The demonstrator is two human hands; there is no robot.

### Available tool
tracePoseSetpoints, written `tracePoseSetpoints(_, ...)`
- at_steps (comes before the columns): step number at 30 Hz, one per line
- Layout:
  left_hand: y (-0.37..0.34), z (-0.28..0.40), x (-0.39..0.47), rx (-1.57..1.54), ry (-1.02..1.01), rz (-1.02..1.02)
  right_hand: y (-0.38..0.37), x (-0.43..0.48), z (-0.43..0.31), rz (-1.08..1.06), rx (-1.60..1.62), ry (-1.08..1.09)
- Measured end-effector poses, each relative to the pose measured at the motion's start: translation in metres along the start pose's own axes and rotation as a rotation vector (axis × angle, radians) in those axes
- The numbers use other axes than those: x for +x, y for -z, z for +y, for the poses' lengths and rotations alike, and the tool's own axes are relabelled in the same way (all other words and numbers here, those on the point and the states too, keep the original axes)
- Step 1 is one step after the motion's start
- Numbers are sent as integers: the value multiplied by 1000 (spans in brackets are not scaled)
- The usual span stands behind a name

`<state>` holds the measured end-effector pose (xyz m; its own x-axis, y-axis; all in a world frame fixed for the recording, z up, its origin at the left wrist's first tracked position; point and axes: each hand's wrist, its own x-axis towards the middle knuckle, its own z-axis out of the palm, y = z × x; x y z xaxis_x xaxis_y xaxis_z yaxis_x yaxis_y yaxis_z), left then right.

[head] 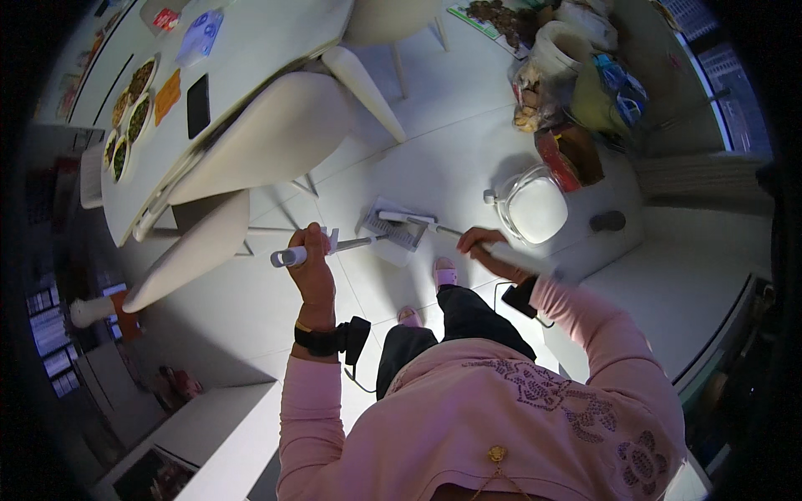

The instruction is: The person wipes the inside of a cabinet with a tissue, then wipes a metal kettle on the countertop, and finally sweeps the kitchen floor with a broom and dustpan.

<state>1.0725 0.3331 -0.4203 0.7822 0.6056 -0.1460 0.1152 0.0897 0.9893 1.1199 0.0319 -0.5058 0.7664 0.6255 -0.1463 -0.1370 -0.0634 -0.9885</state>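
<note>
My left hand (313, 270) grips the upper end of a long-handled dustpan's pole (360, 243), its fingers wrapped around the pale grip. The grey dustpan (410, 249) rests low by the floor, in front of my feet. In my right hand (490, 252) is the handle of a broom (446, 230), its upper part blurred along my forearm. The light broom head (401, 216) lies over the dustpan; whether the two touch I cannot tell. Any sweepings in the pan are too small to make out.
A white dining table (250, 44) with dishes (139, 119) and a dark phone (198, 106) stands at upper left. Pale chairs (282, 125) line its edge. To the right are a round white-seated stool (537, 210), a red bag (557, 160) and a white bin (557, 53).
</note>
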Motion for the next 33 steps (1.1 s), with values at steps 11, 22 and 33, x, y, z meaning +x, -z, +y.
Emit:
tracePoseSetpoints(11,7,-5,-2,57,-58,-61,-60,12,14,-15,192,57)
tracePoseSetpoints(22,18,9,5,-142,-79,-131,6,-12,-53,355,123,-136)
tracePoseSetpoints(33,-72,32,39,-145,-154,-390,135,57,28,415,-312,224)
